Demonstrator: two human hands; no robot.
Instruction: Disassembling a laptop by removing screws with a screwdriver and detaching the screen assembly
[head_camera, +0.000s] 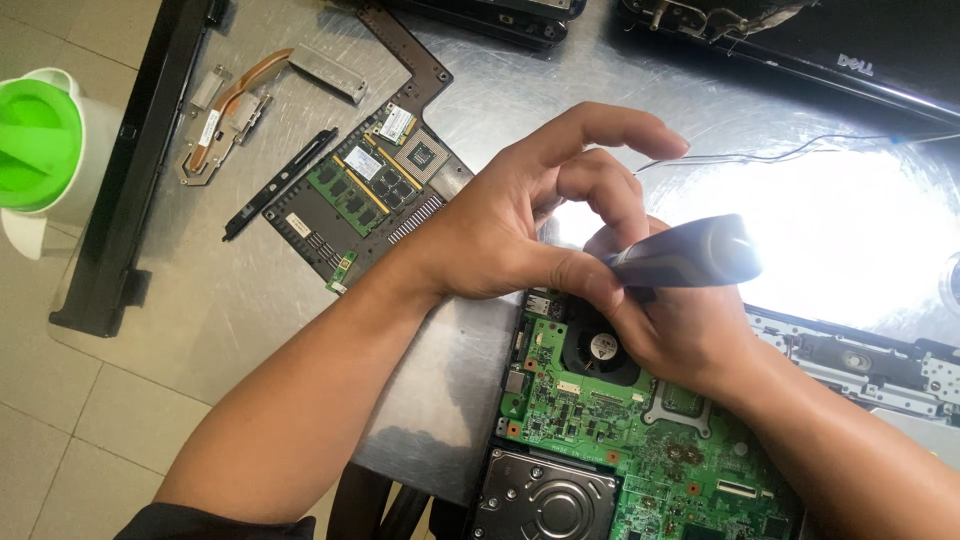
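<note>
Head view is showing my right hand (690, 335) gripping a grey screwdriver handle (690, 255), while my left hand (530, 225) is pinching the handle's near end, its other fingers arching loosely. Both hands are hovering over the black fan (597, 352) on a green motherboard (640, 445). A hard drive (545, 497) is lying just beside it. Another circuit board (365, 195) and a copper heat pipe (235, 105) are resting further off on the metal table (250, 300).
</note>
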